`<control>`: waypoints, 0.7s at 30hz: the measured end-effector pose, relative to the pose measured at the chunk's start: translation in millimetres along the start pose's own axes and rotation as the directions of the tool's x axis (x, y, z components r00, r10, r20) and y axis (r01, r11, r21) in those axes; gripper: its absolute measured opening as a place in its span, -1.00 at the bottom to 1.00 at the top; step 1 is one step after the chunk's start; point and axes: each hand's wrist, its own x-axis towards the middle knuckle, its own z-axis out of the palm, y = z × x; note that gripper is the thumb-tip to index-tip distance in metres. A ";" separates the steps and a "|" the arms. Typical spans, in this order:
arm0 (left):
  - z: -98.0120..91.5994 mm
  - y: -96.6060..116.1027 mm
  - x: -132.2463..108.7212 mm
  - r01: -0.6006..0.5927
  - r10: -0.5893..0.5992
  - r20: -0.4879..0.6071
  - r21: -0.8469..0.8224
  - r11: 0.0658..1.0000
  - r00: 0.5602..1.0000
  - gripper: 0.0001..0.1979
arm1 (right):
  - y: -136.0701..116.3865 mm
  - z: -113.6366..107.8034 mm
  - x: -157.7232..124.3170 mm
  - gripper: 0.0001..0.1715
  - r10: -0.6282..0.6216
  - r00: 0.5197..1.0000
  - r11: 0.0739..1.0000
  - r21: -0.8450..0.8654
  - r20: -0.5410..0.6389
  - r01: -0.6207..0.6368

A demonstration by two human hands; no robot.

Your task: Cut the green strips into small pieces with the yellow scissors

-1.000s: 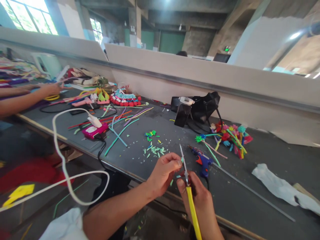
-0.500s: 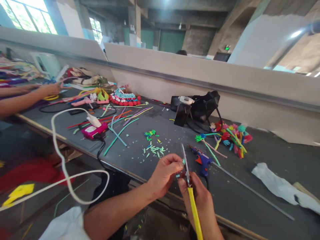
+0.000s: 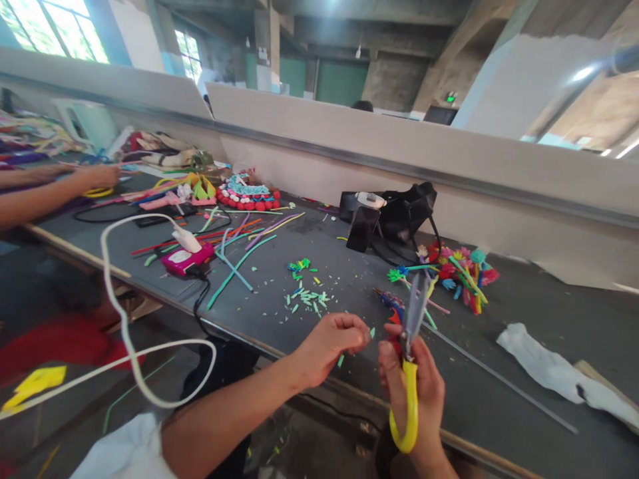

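My right hand is wrapped round the yellow handles of a pair of scissors, blades pointing up and away. My left hand is just left of them, its fingertips pinched on a tiny green foam piece. Both hands hover over the near edge of the dark grey table. Small green foam cuttings lie scattered ahead of my left hand. A blue and orange glue gun rests on the table behind the scissors, partly hidden by them.
A bunch of coloured foam flowers lies beyond the glue gun, beside a black bag. Long foam strips, a pink device with a white cable and a white cloth are about. Another person's arms work at far left.
My right hand has swung the scissors to the right, away from my left hand, and turned them so the blades face flat. My left hand stays pinched on the green bit.
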 end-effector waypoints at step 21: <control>-20.0 9.1 -2.2 -0.451 0.477 0.355 0.887 0.100 0.804 -0.93 | -8.8 -1.0 10.1 -0.46 0.216 0.975 0.947 0.254 -0.054 -0.195</control>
